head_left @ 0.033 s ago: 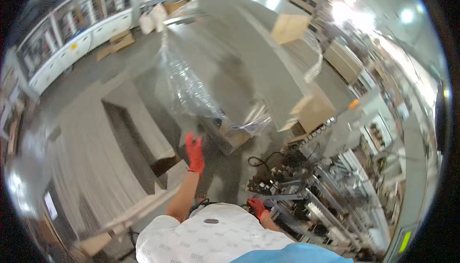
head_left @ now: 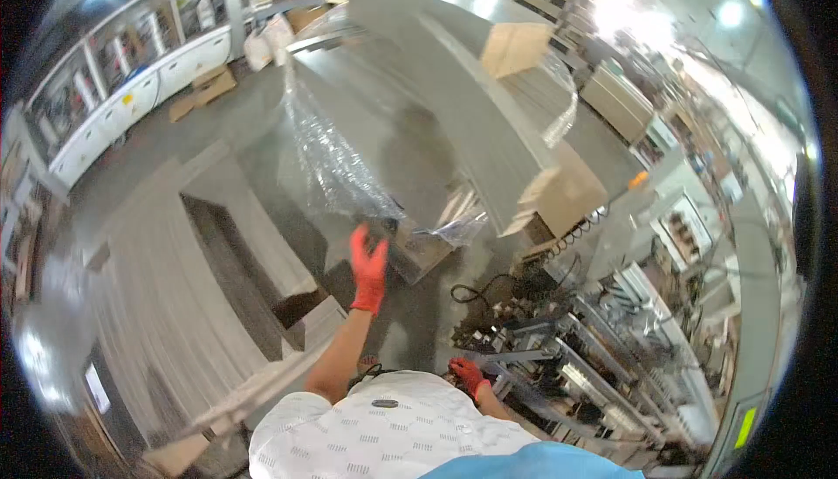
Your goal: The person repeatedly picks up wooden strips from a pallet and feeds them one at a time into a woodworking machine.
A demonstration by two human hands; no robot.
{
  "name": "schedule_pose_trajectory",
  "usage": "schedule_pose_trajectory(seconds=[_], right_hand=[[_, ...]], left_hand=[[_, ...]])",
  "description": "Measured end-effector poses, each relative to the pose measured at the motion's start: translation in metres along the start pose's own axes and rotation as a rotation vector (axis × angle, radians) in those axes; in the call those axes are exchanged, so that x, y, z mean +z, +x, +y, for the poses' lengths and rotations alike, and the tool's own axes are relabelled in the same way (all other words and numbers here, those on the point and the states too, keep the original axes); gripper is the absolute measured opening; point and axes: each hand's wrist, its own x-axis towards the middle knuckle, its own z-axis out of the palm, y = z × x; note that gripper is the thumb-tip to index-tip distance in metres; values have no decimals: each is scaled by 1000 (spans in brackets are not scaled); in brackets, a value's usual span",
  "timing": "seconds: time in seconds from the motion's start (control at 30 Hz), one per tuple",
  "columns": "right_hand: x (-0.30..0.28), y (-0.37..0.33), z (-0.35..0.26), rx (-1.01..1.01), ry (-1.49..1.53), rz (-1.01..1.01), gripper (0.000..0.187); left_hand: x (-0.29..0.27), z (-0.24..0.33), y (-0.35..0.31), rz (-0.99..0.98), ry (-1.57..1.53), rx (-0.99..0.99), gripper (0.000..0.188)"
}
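My left hand [head_left: 368, 271], in a red glove, reaches forward in the middle with thumb and fingers apart. It is open and holds nothing. Ahead of it lie a low stack of grey-brown panels [head_left: 367, 86] and crumpled clear plastic wrap [head_left: 336, 151] along that stack's near side. My right hand [head_left: 469, 376], also red-gloved, stays low beside the metal machine parts [head_left: 567, 348]. Its fingers look curled together; whatever they may grip is too small to make out.
To my left stands a wide stack of long wood-grain panels [head_left: 148, 278] with a gap in it. A tall grey panel stack [head_left: 463, 103] rises ahead. A coiled cable [head_left: 572, 239] hangs at the right. Flattened cardboard [head_left: 205, 93] lies on the far-left floor.
My left hand has moved slightly forward and to the right, its fingers spread wider. My right hand stays by the machine. The whole view has shifted a little.
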Motion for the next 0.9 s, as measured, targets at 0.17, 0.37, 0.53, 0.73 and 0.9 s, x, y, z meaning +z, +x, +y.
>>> schedule_pose_trajectory(seconds=[0.17, 0.37, 0.53, 0.73, 0.9], right_hand=[[-11, -2, -64, -442, -504, 81, 40], [-43, -46, -138, -771, -454, 192, 34], [-75, -93, -159, -619, -211, 200, 29], [-102, -132, -218, -836, -29, 53, 44], [-100, -162, -256, -1162, 87, 177, 52]], left_hand=[[198, 145, 11, -531, 439, 818, 78], [283, 141, 44, -585, 860, 1058, 51], [292, 146, 26, -569, 935, 1136, 39], [297, 196, -79, -884, 1317, 982, 42], [291, 190, -166, -1284, 555, 1449, 38]])
